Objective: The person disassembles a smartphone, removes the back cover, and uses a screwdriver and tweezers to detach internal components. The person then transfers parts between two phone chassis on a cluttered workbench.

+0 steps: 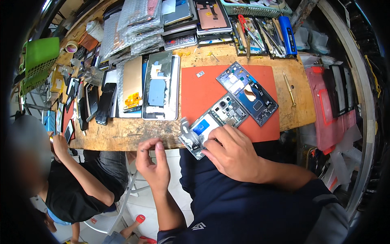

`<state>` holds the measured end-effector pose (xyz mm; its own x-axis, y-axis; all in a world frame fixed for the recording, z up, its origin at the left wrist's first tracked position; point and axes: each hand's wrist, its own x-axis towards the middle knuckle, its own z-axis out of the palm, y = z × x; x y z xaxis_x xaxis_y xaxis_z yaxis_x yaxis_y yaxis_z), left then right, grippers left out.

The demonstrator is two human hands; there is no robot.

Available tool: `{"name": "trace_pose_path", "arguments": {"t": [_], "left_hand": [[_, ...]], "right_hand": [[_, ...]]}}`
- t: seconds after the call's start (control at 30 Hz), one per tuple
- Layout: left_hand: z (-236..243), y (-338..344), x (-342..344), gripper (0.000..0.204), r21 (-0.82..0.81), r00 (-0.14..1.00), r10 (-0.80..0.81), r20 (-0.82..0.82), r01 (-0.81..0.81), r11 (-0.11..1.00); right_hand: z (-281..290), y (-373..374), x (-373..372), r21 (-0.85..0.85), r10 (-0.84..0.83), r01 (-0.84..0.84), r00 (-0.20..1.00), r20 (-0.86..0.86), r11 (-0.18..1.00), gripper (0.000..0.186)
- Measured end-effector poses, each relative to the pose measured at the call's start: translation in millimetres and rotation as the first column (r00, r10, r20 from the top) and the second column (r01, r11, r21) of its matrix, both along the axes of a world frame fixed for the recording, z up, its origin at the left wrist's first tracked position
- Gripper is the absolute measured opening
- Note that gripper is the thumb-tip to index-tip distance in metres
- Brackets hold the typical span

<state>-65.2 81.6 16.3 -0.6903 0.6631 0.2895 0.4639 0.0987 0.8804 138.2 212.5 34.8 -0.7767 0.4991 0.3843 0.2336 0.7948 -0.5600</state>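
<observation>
My right hand (pixel 233 156) is closed, its fingertips pinching at a loose black-and-silver phone part (pixel 190 134). This part is slightly blurred and tilts up over the lower end of an opened phone body (pixel 219 116). A blue-and-white battery area, camera lenses and a circuit board show in the body, which overhangs the table's front edge. My left hand (pixel 153 164) hangs just left of the phone, fingers curled and thumb apart, with nothing visible in it. A removed dark phone back panel (pixel 250 93) lies slantwise beyond the phone, against its upper end.
An orange-red mat (pixel 195 91) lies under the phone, with a small metal piece (pixel 200 74) on it. Left are phone panels (pixel 158 87) and bubble-wrapped stacks (pixel 136 28). Tool trays (pixel 250 38) stand behind; a screwdriver (pixel 289 89) lies right. Another person (pixel 81 175) sits left.
</observation>
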Motion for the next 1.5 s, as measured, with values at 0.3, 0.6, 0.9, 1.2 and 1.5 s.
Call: {"name": "trace_pose_path", "arguments": {"t": [0.3,0.6,0.9,1.2,1.5], "left_hand": [[-5,10,32,0.092,-0.278,0.833,-0.390,-0.394,0.297,0.914],[-22,-2,39,0.090,-0.144,0.903,-0.150,-0.402,0.100,0.985],[-41,5,116,0.094,-0.091,0.962,-0.010,-0.273,-0.016,0.996],[-30,-13,93,0.026,0.070,0.691,-0.058,0.721,0.010,0.997],[-28,-13,81,0.028,0.124,0.507,-0.170,0.845,0.123,0.985]], "right_hand": [[15,23,33,-0.207,-0.066,0.017,0.970,-0.233,0.978,0.016],[22,123,115,-0.479,-0.560,0.462,0.825,-0.076,0.746,0.010],[-10,195,73,-0.385,-0.469,0.406,0.879,-0.083,0.829,0.022],[2,207,130,-0.351,-0.667,0.616,0.744,-0.036,0.706,0.020],[8,261,59,0.323,-0.630,0.549,0.730,0.264,0.771,0.013]]}}
